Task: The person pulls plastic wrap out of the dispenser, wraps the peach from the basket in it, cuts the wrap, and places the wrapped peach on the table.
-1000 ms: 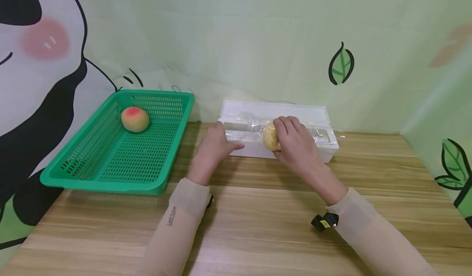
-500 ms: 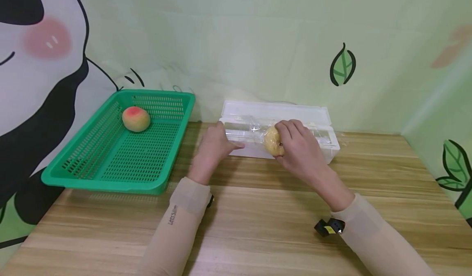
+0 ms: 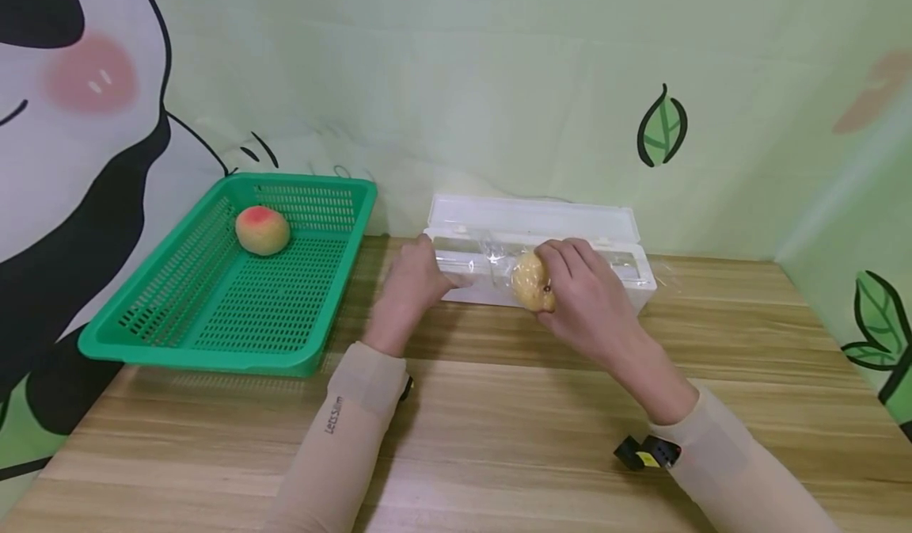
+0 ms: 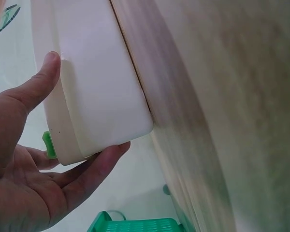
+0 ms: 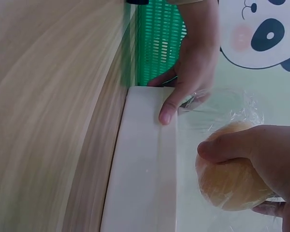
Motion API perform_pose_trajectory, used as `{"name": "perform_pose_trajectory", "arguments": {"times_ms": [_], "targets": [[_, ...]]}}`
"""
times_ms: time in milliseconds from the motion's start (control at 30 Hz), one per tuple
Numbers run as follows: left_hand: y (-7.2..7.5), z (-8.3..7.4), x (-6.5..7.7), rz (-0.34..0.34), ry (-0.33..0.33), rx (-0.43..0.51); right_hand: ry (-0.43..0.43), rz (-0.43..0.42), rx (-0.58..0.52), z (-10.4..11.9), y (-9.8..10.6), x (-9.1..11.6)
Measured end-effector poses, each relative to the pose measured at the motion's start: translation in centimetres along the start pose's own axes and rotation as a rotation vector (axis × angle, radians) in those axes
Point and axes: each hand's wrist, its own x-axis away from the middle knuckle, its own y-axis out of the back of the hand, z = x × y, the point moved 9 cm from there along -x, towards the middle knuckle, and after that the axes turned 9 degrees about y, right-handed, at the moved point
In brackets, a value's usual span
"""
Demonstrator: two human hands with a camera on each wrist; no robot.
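A round yellow pear (image 3: 530, 281) with a dark spot, partly covered in clear cling film, is held in my right hand (image 3: 587, 299), over the front of a white cling film dispenser (image 3: 473, 293). In the right wrist view the thumb lies across the pear (image 5: 232, 186) and the fingertips are behind it. Film (image 3: 492, 252) stretches from the pear across the dispenser. My left hand (image 3: 413, 283) grips the dispenser's left end; in the left wrist view, the thumb is on its top edge and fingers press the end wall, near a green tab (image 4: 49, 145).
A green basket (image 3: 321, 311) stands on the left with a peach (image 3: 262, 230) inside. Behind the dispenser its raised white lid (image 3: 534, 215) leans near the printed backdrop (image 3: 499, 105). Wooden tabletop (image 3: 484, 438) stretches in front.
My right hand has drawn the pear a little towards me and to the right, turning it so that a dark spot shows. The left hand has stayed on the dispenser's end.
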Motion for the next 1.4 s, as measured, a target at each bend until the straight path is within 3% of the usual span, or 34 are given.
{"name": "perform_pose_trajectory", "arguments": {"times_ms": [267, 400, 900, 1400], "targets": [[-0.3, 0.3, -0.2, 0.026, 0.037, -0.046, 0.020, -0.054, -0.004, 0.6, 1.4, 0.3], [-0.2, 0.2, -0.1, 0.014, 0.025, -0.063, 0.026, -0.081, -0.007, 1.0, 2.4, 0.3], [0.0, 0.2, 0.0, 0.020, 0.034, -0.032, 0.033, -0.132, -0.046, 2.4, 5.5, 0.8], [-0.4, 0.3, -0.1, 0.062, 0.085, 0.006, 0.082, -0.203, -0.067, 4.4, 8.6, 1.1]]}}
